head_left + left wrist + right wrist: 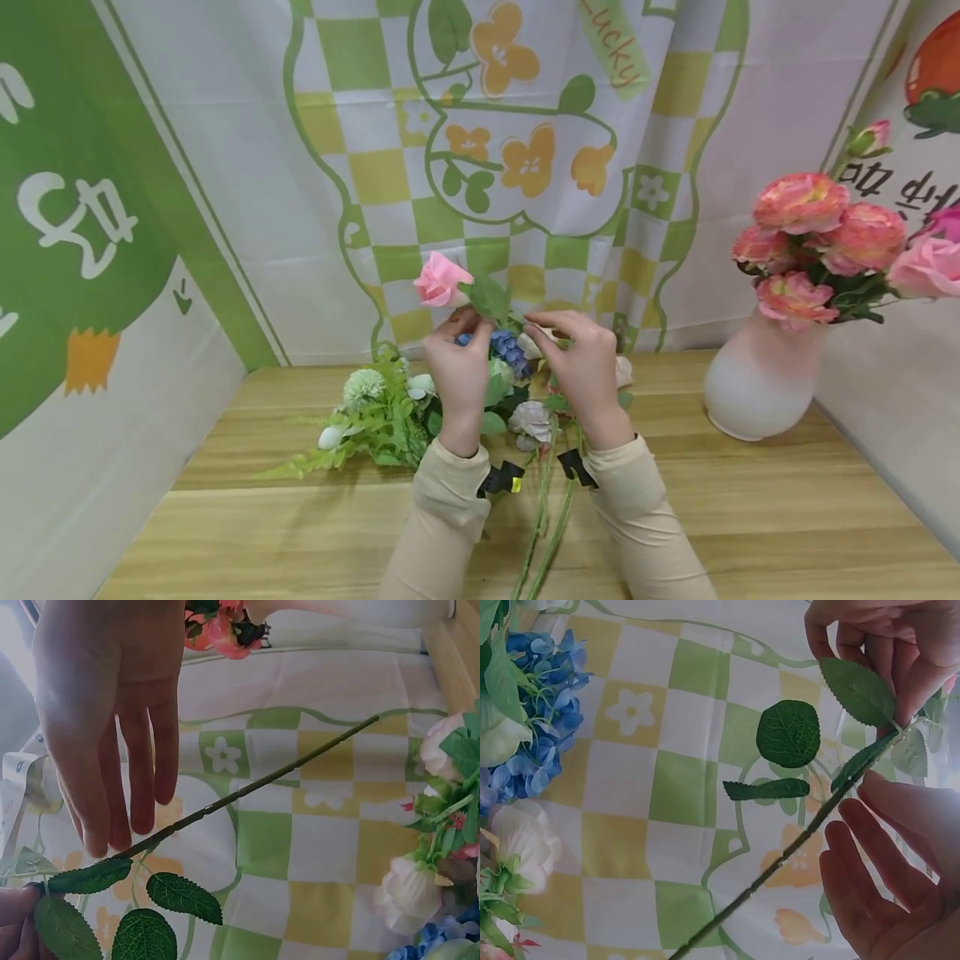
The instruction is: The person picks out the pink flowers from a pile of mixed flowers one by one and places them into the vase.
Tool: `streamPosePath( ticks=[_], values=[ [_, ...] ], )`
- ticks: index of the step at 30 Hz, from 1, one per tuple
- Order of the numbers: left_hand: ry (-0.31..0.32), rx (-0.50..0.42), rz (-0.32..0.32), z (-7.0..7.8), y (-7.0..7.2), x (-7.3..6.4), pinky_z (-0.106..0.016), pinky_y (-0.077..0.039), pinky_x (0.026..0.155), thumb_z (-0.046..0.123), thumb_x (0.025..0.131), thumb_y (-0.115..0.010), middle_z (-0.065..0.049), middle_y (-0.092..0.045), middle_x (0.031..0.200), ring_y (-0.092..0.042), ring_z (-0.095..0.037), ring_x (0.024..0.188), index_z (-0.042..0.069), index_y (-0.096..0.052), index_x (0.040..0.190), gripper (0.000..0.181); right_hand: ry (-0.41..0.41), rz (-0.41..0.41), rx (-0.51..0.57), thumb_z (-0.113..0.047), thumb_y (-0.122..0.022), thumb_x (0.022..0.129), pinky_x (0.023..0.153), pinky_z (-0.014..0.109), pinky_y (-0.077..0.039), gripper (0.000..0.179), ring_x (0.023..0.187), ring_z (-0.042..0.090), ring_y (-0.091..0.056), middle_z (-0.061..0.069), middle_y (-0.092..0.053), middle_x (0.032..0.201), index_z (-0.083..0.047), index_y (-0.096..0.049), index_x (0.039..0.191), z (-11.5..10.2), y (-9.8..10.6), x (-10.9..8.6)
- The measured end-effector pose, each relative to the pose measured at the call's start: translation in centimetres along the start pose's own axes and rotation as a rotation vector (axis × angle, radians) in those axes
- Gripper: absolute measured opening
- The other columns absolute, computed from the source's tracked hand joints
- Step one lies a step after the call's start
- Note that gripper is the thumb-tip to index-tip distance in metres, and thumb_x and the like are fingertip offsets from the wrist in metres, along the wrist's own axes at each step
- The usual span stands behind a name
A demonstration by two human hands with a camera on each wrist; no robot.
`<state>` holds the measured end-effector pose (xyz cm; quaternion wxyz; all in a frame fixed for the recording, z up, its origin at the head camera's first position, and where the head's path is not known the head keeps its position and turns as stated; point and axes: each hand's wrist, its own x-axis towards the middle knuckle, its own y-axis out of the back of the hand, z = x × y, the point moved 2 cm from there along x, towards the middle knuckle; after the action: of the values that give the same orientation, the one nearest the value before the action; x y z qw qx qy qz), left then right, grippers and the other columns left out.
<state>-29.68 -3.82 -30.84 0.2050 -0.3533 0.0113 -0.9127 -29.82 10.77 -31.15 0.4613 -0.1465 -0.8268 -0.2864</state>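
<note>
A pink rose (441, 280) with green leaves (856, 691) is held up above the table. My left hand (459, 371) pinches its stem just below the bloom; in the right wrist view the left hand's fingers (901, 645) meet the stem at the leaves. The bare lower stem (262, 782) slants away from both hands. My right hand (585, 367) is beside the stem, its fingers (139, 772) extended and loose, the tips close to it. Whether they touch it cannot be told. The bloom is outside both wrist views.
Below the hands lies a pile of flowers: blue hydrangea (510, 352), green fern (393, 408), a pale flower (534, 421) and long stems (551, 533) reaching the front edge. A pink-white vase (765, 379) with coral blooms (801, 204) stands at the right. A patterned curtain (360, 100) hangs behind.
</note>
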Motion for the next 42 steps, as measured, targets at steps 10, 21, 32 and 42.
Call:
streamPosePath(
  ticks=[10, 21, 32, 42],
  values=[
    [-0.006, 0.046, -0.008, 0.3, -0.6, -0.8, -0.029, -0.049, 0.064, 0.004, 0.083, -0.068, -0.011, -0.071, 0.072, -0.062, -0.017, 0.068, 0.007, -0.077, 0.086, 0.010, -0.029, -0.023, -0.030, -0.016, -0.074, 0.082, 0.069, 0.032, -0.057, 0.013, 0.082, 0.018, -0.068, 0.005, -0.072, 0.090, -0.013, -0.077, 0.094, 0.1, 0.0, -0.2],
    [-0.010, 0.029, -0.001, 0.0, -1.0, -1.2, -0.030, -0.045, 0.067, 0.002, 0.084, -0.067, -0.016, -0.069, 0.072, -0.058, -0.022, 0.069, 0.002, -0.076, 0.087, 0.009, -0.023, -0.009, -0.022, -0.016, -0.075, 0.081, 0.060, 0.033, -0.056, 0.011, 0.073, 0.016, -0.067, 0.004, -0.071, 0.085, -0.012, -0.077, 0.092, 0.3, -0.1, -0.5],
    [-0.040, 0.012, 0.002, 0.0, -1.4, -1.1, -0.026, -0.046, 0.064, 0.013, 0.086, -0.069, -0.011, -0.071, 0.076, -0.055, -0.017, 0.071, 0.006, -0.077, 0.090, 0.011, -0.001, 0.022, -0.041, -0.016, -0.074, 0.082, 0.058, 0.030, -0.055, 0.011, 0.069, 0.015, -0.066, 0.004, -0.072, 0.083, -0.011, -0.078, 0.091, 0.3, 0.2, -0.2],
    [-0.069, 0.011, 0.004, 0.0, -1.5, -1.1, -0.031, -0.048, 0.071, 0.016, 0.084, -0.072, -0.010, -0.072, 0.080, -0.057, -0.016, 0.077, 0.007, -0.076, 0.092, 0.013, 0.009, 0.024, -0.033, -0.016, -0.074, 0.082, 0.055, 0.027, -0.054, 0.012, 0.068, 0.015, -0.067, 0.005, -0.073, 0.083, -0.011, -0.077, 0.093, 0.4, -0.1, -0.1]
  ],
)
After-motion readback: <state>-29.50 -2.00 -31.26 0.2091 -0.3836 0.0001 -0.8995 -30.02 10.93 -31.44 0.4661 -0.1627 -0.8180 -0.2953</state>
